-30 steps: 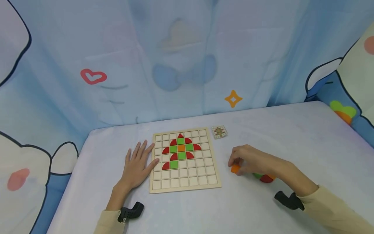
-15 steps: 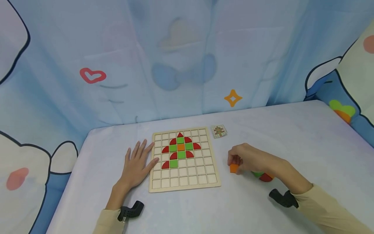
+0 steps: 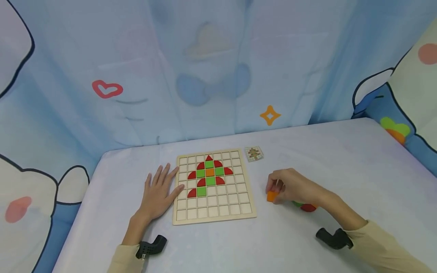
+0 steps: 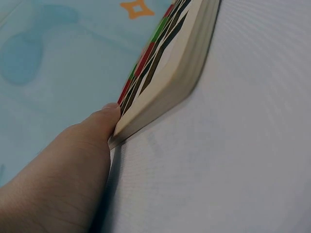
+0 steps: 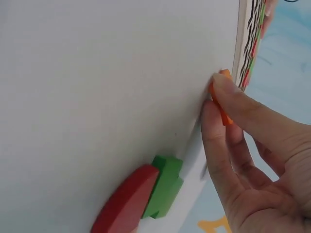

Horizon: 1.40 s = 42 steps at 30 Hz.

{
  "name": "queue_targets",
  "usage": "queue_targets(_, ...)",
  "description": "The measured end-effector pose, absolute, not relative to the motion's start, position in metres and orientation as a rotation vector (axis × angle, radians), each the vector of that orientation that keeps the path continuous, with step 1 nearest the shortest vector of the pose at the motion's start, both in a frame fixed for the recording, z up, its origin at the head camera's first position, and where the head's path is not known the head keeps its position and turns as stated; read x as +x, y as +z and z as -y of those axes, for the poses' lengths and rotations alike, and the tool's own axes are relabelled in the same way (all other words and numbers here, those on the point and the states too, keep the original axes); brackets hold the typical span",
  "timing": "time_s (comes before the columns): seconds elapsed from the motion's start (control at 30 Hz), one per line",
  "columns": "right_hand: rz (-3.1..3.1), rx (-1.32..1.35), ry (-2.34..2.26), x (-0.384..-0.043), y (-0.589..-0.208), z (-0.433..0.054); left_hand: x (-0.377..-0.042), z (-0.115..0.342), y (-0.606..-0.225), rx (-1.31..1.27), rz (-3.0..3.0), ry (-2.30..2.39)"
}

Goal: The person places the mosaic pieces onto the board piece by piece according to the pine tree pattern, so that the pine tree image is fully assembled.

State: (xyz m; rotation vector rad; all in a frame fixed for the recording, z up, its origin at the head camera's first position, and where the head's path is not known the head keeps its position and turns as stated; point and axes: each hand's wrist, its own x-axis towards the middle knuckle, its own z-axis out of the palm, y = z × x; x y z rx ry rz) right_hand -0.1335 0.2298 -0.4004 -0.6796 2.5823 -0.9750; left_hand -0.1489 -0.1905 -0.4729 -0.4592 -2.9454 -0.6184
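Observation:
My right hand (image 3: 290,185) pinches an orange square block (image 3: 271,196) between thumb and fingers, to the right of the wooden grid board (image 3: 250,204). In the right wrist view the orange block (image 5: 226,118) is tilted between the thumb and index finger. My left hand (image 3: 157,195) lies with spread, straight fingers, its fingertips and thumb at the board's left edge. On the board, green squares (image 3: 201,191), red quarter-round pieces (image 3: 192,193), a red triangle (image 3: 209,158) and an orange square (image 3: 209,172) form a tree-like pattern.
Loose red (image 5: 129,201) and green (image 5: 164,187) blocks lie under my right wrist, partly hidden in the head view. A small pattern card (image 3: 254,153) lies beyond the board's right corner. A printed curtain (image 3: 211,68) hangs behind the white-covered table (image 3: 218,250).
The right hand stays almost in place with the orange block, which shows at a slightly different tilt. The left hand keeps still; the whole head view shifts a little.

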Motion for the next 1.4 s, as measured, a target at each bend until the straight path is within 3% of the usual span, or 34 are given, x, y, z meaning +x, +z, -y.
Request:
queue_targets(0.27,-2.570,-0.811,-1.020,-0.140,-0.397,-0.214,-0.144,0.188,-0.479,-0.467,2.954,-0.637)
queue_targets(0.77,-2.507,-0.972,-1.157,-0.166,-0.402,-0.103,-0.146,0.186,-0.478,-0.471,2.942,-0.665)
queue_targets(1.4,-2.631,-0.865,-1.007,-0.166,-0.405,-0.074,-0.148,0.191,-0.473,-0.455,2.941,-0.632)
